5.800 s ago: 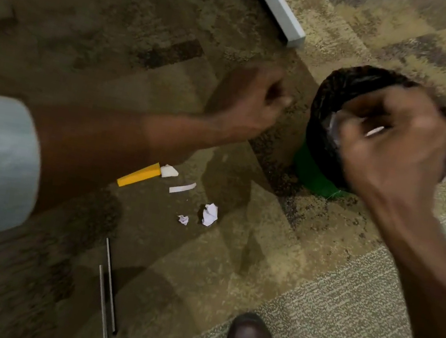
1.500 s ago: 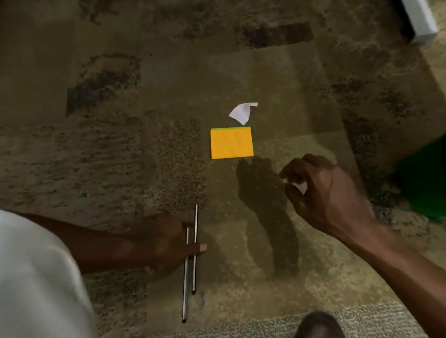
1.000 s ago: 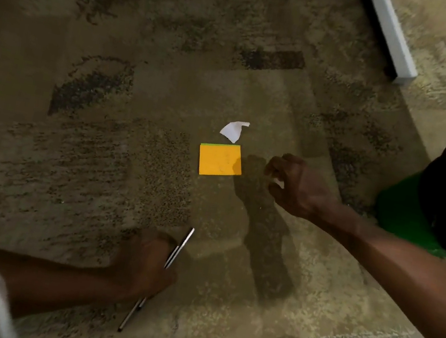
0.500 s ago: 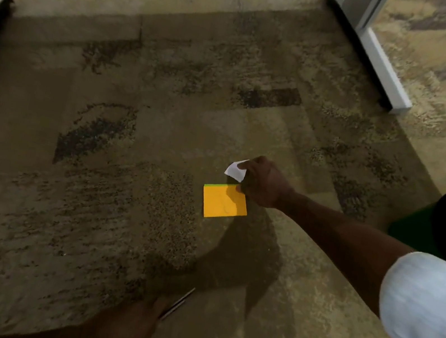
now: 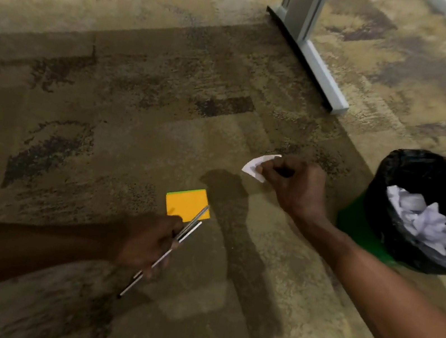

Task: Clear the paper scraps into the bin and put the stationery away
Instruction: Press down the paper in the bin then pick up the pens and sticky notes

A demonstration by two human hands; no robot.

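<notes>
Blurring pens (image 5: 173, 244), left hand (image 5: 144, 241)

Right hand (image 5: 298, 188) pinches a white paper scrap (image 5: 257, 166) mid-frame; left hand (image 5: 149, 240) grips two pens (image 5: 173, 244) over an orange sticky-note pad (image 5: 185, 202).

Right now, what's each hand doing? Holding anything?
Left hand: closed around two thin metal pens.
Right hand: closed, pinching a white paper scrap above the carpet.
</notes>
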